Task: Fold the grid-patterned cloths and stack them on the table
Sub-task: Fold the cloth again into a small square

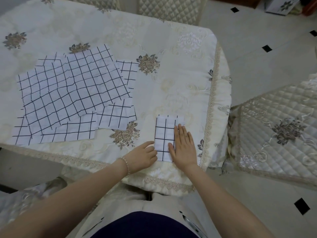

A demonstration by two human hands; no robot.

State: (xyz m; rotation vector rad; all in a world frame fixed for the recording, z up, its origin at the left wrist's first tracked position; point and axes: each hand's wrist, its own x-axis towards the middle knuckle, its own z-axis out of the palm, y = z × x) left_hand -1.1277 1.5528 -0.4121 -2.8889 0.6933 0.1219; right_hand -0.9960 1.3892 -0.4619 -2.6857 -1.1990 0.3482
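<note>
A folded white cloth with a dark grid (165, 134) lies near the table's front right edge as a narrow upright rectangle. My right hand (184, 146) rests flat on its right half, fingers together and stretched out. My left hand (145, 156) touches the cloth's lower left edge with loosely curled fingers; whether it pinches the edge I cannot tell. To the left, several unfolded grid cloths (68, 90) lie spread and overlapping in a loose pile.
The table (180, 69) wears a cream embroidered cover with flower motifs and a lace border. Quilted chairs stand at the right (277, 134) and at the far side (169, 9). Pale floor tiles with black diamonds lie beyond the table's right edge.
</note>
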